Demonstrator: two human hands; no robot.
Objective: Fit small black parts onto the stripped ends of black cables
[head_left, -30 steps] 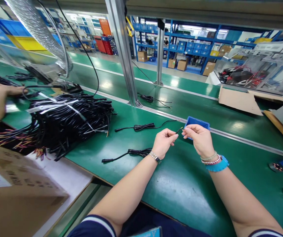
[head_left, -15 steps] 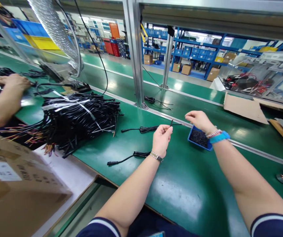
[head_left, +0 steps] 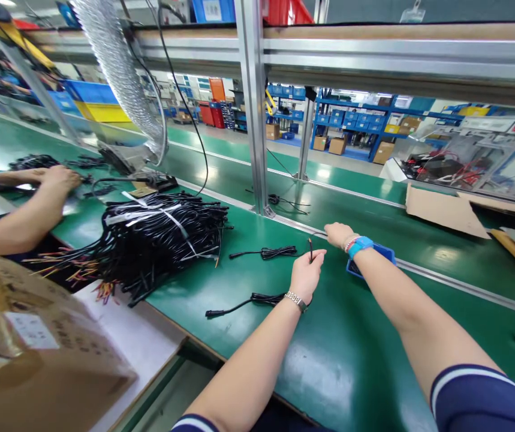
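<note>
My left hand (head_left: 306, 276) is closed in a pinch around a black cable (head_left: 310, 249), whose short end with a copper-coloured tip points up. Beyond it, my right hand (head_left: 339, 235) reaches over the aluminium rail with its fingers pressed together. A thin dark wire lies by those fingertips; what they hold is too small to make out. Under my right wrist stands a blue bin (head_left: 384, 254), its contents mostly hidden. Left of my hands lies a coiled black cable (head_left: 279, 252). Nearer me is another coiled cable with a connector (head_left: 214, 314), partly behind my left wrist.
A big tied bundle of black cables (head_left: 162, 231) lies on the green bench (head_left: 338, 342) to the left, beside a cardboard box (head_left: 59, 366). A co-worker's hands (head_left: 57, 180) work farther left. A metal post (head_left: 253, 120) rises from the rail; a cardboard piece (head_left: 443, 210) lies right.
My right hand has moved left and its fingers have come down near the rail, its wrist now over the blue bin. The cable end in my left hand stands more upright. The view has tilted up.
</note>
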